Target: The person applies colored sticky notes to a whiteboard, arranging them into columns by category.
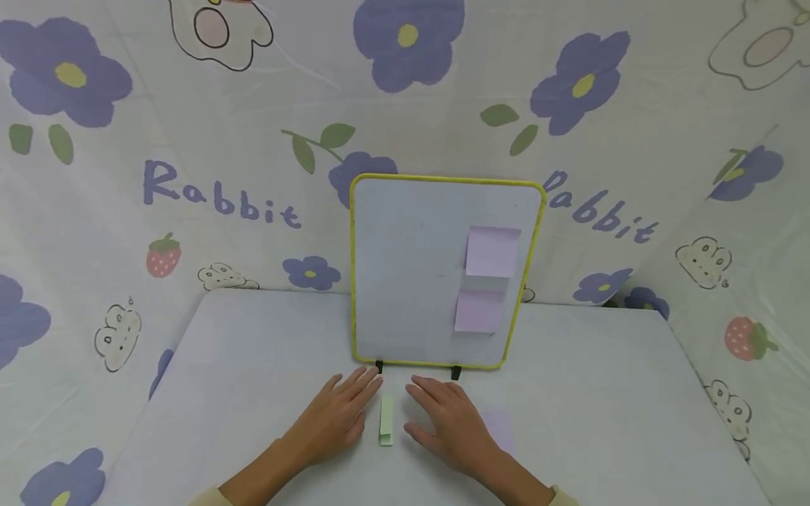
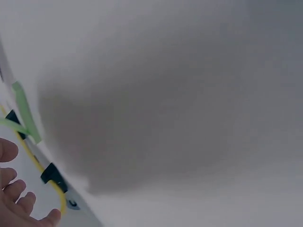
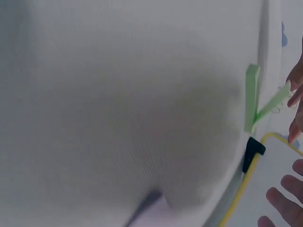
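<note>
A narrow light-green paper strip [image 1: 387, 416], folded back on itself, lies on the white table between the two hands. In the right wrist view the green strip [image 3: 252, 99] spreads into a V. To its left hovers my left hand [image 1: 335, 414], fingers extended towards the whiteboard, holding nothing. My right hand [image 1: 452, 425] is on the other side of the strip, fingers stretched out and likewise holding nothing. Both hands appear apart from the strip in the head view. A pale purple sticky note [image 1: 500, 427] lies beside the right hand, partly hidden by it.
A yellow-framed whiteboard [image 1: 405, 267] stands behind the hands on black feet [image 1: 456, 373]. Two purple sticky notes, an upper note [image 1: 492, 253] and a lower note [image 1: 479, 311], are stuck on its right side. A flower-printed curtain [image 1: 253, 140] hangs behind the table [image 1: 601, 393].
</note>
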Demonstrator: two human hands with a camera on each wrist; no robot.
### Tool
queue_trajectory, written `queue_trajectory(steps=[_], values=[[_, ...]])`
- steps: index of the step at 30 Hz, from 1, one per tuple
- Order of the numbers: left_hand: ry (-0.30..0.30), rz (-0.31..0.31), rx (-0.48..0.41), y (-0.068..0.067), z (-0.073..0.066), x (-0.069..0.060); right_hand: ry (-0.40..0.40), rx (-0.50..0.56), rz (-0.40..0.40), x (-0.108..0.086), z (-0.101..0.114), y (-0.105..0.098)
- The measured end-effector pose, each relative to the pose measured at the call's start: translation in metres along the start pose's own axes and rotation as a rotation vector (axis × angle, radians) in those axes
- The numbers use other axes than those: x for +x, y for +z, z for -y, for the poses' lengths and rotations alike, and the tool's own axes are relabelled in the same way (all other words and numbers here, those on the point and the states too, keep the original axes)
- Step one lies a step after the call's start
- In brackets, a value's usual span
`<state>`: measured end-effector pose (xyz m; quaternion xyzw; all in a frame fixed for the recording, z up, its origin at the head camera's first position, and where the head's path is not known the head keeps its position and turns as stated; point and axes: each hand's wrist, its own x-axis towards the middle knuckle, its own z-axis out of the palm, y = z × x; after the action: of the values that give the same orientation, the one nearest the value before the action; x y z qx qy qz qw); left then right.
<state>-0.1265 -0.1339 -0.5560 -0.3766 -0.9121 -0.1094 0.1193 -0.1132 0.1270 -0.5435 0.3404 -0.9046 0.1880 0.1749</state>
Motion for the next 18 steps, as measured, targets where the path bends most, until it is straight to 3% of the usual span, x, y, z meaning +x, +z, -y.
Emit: queue_trajectory(steps=[7, 11, 18], values=[[0.061, 0.031, -0.073, 0.019, -0.001, -0.026, -0.020, 0.050, 0.064, -0.011, 0.011, 0.017], [0.099, 0.031, -0.067, 0.026, -0.002, -0.031, -0.016, 0.049, 0.099, -0.012, 0.016, 0.022], [0.138, 0.004, -0.036, 0.029, -0.003, -0.032, -0.033, 0.005, 0.074, -0.011, 0.019, 0.028]])
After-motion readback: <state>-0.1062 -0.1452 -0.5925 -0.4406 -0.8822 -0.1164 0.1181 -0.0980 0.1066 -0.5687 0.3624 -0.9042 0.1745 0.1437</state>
